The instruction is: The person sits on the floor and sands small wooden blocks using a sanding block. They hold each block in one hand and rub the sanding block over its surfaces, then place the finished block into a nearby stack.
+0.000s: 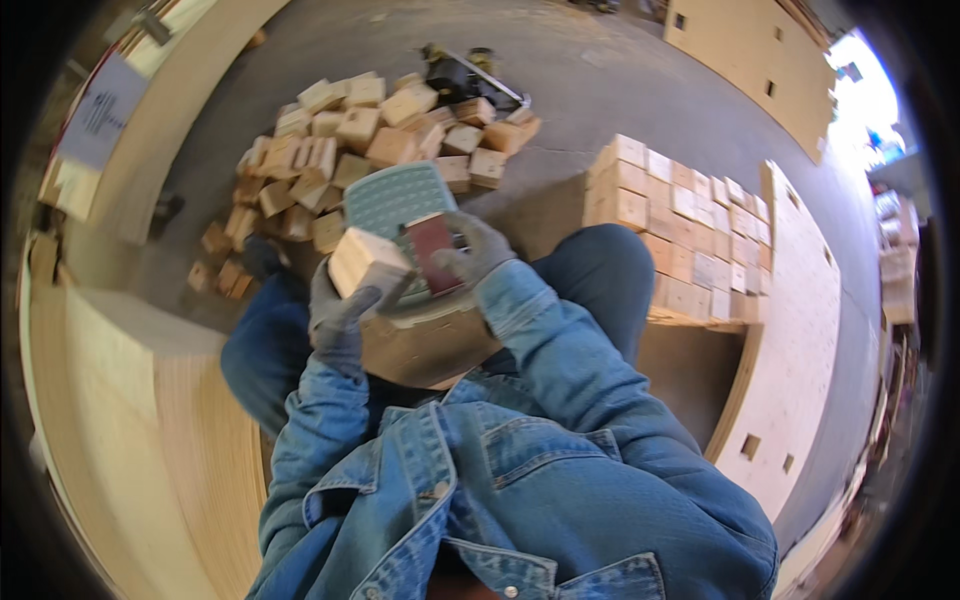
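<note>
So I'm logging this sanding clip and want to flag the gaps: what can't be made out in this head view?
- Left hand: its gloved palm is hidden behind the wooden block it grips.
- Sanding pad: its working face is turned away; the right hand covers its edge.
- Green perforated board: lower part hidden by block and pad.
- Dark tool behind the block pile: too small and partly hidden to identify.

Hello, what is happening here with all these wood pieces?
A seated person in a denim jacket and grey gloves holds a small pale wooden block in the left hand and a dark red sanding pad in the right hand. A loose heap of similar blocks lies ahead; stacked blocks stand at the right.
</note>
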